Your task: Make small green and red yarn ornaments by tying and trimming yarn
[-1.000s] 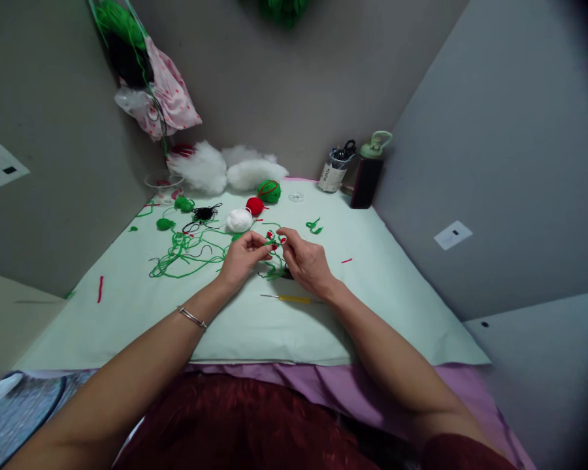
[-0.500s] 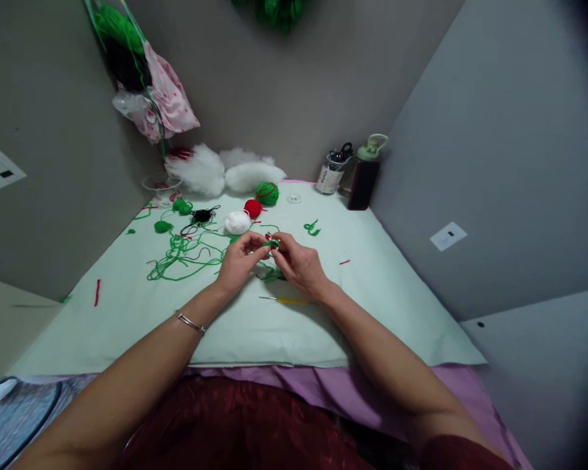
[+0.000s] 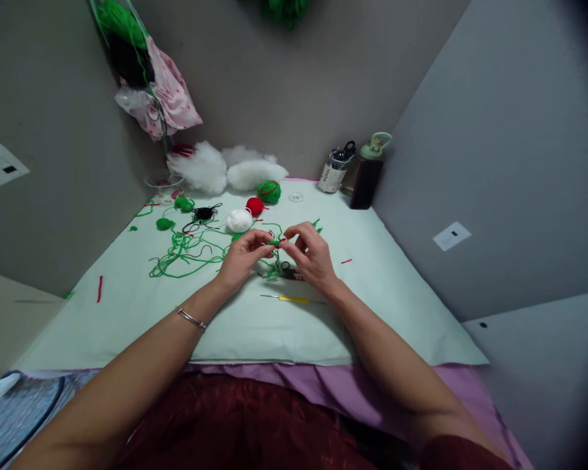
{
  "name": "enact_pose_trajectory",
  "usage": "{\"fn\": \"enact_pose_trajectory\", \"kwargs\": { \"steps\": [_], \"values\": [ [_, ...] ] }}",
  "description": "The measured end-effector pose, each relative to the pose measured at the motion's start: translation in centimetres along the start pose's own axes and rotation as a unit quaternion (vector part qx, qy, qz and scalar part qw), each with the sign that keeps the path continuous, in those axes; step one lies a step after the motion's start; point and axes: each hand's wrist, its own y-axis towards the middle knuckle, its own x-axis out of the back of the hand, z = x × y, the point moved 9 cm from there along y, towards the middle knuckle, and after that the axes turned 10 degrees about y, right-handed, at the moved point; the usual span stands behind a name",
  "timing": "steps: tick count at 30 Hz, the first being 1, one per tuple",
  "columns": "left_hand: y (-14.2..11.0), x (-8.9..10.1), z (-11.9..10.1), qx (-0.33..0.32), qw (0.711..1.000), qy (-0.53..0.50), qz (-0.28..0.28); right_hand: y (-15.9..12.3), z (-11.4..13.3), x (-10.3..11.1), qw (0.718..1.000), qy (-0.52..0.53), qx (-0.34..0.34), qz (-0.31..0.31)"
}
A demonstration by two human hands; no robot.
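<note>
In the middle of the table, my left hand (image 3: pixel 244 258) pinches a small green crocheted piece (image 3: pixel 273 243) with red on it between thumb and fingertips. My right hand (image 3: pixel 313 254) is at the piece's right side, thumb and curled fingers closing on its red end; the exact contact is too small to make out. Below the hands lie a dark-handled tool (image 3: pixel 292 274), probably small scissors and partly hidden, and a crochet hook (image 3: pixel 294 299) with a yellow grip. Loose green yarn (image 3: pixel 181 258) tangles left of my left hand.
Behind the hands are a white yarn ball (image 3: pixel 239 220), a red yarn ball (image 3: pixel 255 207) and a green yarn ball (image 3: pixel 269 192). White stuffing (image 3: pixel 255 175) lies against the back wall. A pen cup (image 3: pixel 332 176) and a bottle (image 3: pixel 366 179) stand back right. Bags (image 3: pixel 171 91) hang at left.
My right hand has shifted slightly right and its index finger has lifted, baring more of the piece and the dark-handled tool. My left hand keeps its pinch. The view has shifted slightly.
</note>
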Motion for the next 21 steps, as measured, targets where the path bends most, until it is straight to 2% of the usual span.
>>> {"fn": "enact_pose_trajectory", "kwargs": {
  "steps": [2,4,8,11,13,17,19,21],
  "values": [
    [0.0,-0.1,-0.1,-0.001,1.000,0.006,0.005,0.3,-0.5,0.8,0.999,0.033,-0.028,-0.019],
    [0.0,-0.2,-0.1,-0.001,1.000,0.020,0.015,0.5,-2.0,0.7,0.989,0.102,-0.103,0.000],
    [-0.1,-0.6,0.2,-0.002,0.998,0.039,0.039,-0.5,-4.9,-1.4,0.922,0.248,-0.282,0.088],
    [0.0,-0.7,0.5,-0.004,0.997,0.053,0.048,-1.2,-5.6,-2.3,0.881,0.312,-0.343,0.097],
    [0.0,-0.9,0.5,-0.002,0.997,0.058,0.059,-1.1,-5.9,-2.2,0.871,0.336,-0.351,0.069],
    [-0.1,-1.2,0.4,0.002,0.996,0.051,0.075,-0.3,-7.1,0.4,0.869,0.371,-0.322,-0.061],
    [-0.2,-1.3,0.3,0.005,0.996,0.040,0.081,-0.1,-8.1,2.0,0.844,0.405,-0.327,-0.129],
    [-0.3,-1.6,0.4,0.011,0.995,0.028,0.096,-0.1,-9.1,3.5,0.807,0.445,-0.346,-0.175]
  ]
}}
